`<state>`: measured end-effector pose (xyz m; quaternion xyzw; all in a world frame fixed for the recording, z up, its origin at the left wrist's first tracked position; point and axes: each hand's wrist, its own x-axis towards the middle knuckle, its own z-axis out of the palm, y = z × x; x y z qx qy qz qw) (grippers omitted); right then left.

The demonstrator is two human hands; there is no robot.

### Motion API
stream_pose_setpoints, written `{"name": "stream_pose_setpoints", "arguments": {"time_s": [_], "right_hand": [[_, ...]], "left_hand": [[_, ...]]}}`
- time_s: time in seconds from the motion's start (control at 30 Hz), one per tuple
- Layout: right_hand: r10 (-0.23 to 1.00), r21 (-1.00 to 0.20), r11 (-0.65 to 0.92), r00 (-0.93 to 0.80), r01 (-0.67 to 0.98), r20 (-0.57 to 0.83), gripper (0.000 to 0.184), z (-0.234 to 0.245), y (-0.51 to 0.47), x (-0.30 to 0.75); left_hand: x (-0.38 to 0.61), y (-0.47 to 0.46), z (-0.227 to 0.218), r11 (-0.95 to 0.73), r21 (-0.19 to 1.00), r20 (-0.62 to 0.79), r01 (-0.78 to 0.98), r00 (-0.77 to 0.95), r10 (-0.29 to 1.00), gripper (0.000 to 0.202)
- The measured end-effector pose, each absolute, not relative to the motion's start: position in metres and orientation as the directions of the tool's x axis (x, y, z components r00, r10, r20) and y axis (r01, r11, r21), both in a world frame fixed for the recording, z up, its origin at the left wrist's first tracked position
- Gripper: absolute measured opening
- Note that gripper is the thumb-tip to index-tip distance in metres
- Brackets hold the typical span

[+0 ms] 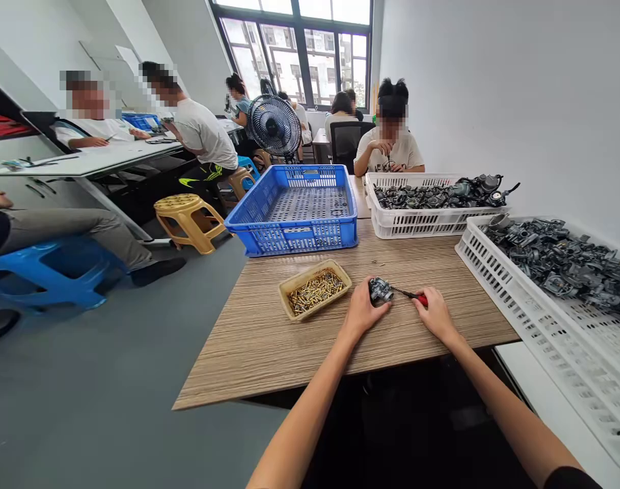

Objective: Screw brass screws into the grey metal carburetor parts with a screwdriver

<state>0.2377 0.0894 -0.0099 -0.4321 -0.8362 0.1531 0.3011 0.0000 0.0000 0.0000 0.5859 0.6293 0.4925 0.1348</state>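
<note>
A small grey metal carburetor point(379, 290) is gripped by my left hand point(362, 310), just above the wooden table point(238, 339). My right hand point(434, 314) is closed around the red handle of a screwdriver point(416, 297). Its dark shaft points left, with the tip at the carburetor's right side; whether it touches a screw is too small to tell. To the left of my hands lies a shallow tan tray point(284, 302) holding many small brass-coloured parts point(317, 292). A couple of tiny pieces lie on the table beyond the carburetor.
Behind the tan tray stands a blue plastic crate point(302, 238). Two white crates, one at the back right point(416, 224) and one along the right edge point(534, 299), hold many dark metal parts. A person point(391, 149) sits across the table. Stools point(190, 217) and other people are at left.
</note>
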Motion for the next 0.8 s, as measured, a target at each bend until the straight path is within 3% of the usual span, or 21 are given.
{"name": "stream_pose_setpoints", "arguments": {"time_s": [0.23, 0.47, 0.8], "right_hand": [[0.880, -0.671, 0.470, -0.251, 0.574, 0.403, 0.032, -0.015, 0.097, 0.245], [0.907, -0.699, 0.415, -0.203, 0.583, 0.369, 0.030, -0.008, 0.093, 0.243], [0.933, -0.741, 0.336, -0.101, 0.581, 0.345, 0.025, -0.011, 0.091, 0.240]], "left_hand": [[0.006, -0.007, 0.007, -0.082, 0.797, 0.336, 0.598, -0.327, 0.883, 0.057], [0.011, -0.005, 0.017, 0.024, 0.750, 0.305, 0.661, -0.378, 0.874, 0.037], [0.009, -0.004, 0.025, 0.207, 0.699, 0.193, 0.685, -0.459, 0.867, 0.050]]}}
